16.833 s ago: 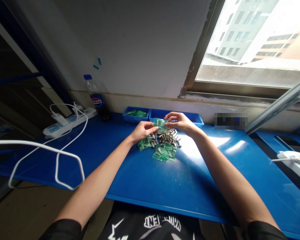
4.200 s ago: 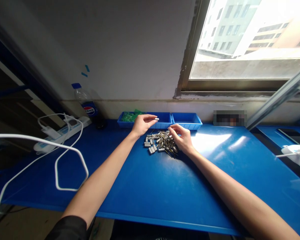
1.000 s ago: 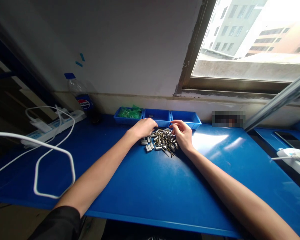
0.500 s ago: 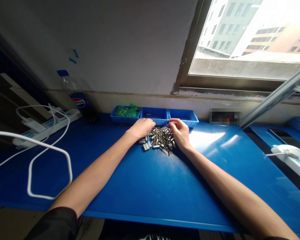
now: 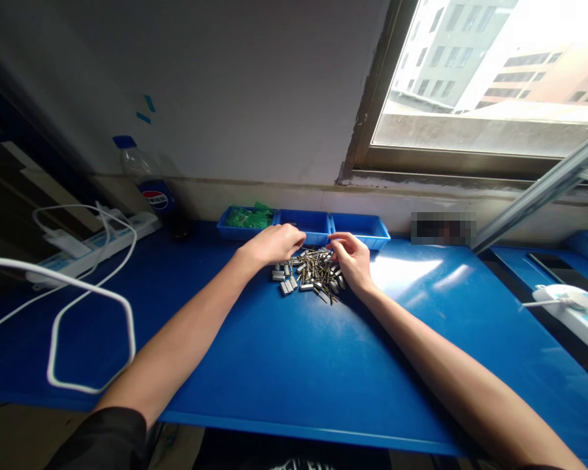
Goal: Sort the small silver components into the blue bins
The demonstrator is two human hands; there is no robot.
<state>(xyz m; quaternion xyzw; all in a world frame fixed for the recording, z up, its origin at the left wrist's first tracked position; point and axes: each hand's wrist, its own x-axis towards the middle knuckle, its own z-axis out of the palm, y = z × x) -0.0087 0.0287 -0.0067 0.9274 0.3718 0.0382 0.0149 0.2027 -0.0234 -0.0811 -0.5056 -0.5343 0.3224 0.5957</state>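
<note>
1. Nearby, your blue bench [image 5: 274, 372] is right in front of you.
2. Small grey blocks [image 5: 287, 286] and thin pins [image 5: 319, 264] lie in a messy heap on it, between your hands.
3. Your left hand [image 5: 277, 244] bends over the heap's left side, curled up; I cannot tell if its grip has anything.
4. Your right hand [image 5: 353, 261] is at the right side, its grip nearly pinched; what it holds, I cannot tell.
5. Just behind, three blue bins [image 5: 318, 239] sit in a row, with green bags [image 5: 249, 217] in the left one.
</note>
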